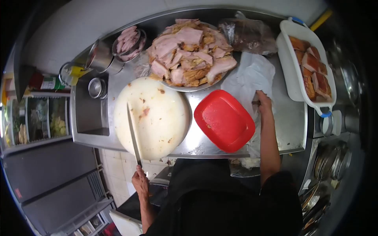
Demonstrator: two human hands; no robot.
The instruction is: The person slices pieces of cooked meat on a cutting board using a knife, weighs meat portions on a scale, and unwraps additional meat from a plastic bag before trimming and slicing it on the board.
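Nearest us, our left hand (140, 181) is wrapped round the knife (133, 133), whose blade lies over the round white board (165, 114). Beyond, past the red tray (224, 122), our right hand (264, 103) is at the white plastic bag (252, 72); whether it pinches, we cannot tell. Farther sits the piled meat (193, 51).

The red tray (222, 118) is glossy plastic; the knife blade (133, 133) smooth metal; the white bag (254, 72) crinkled plastic.

Pale wall (110, 19) behind; light tiled floor (117, 170) below; grey cabinet (59, 161) at left.
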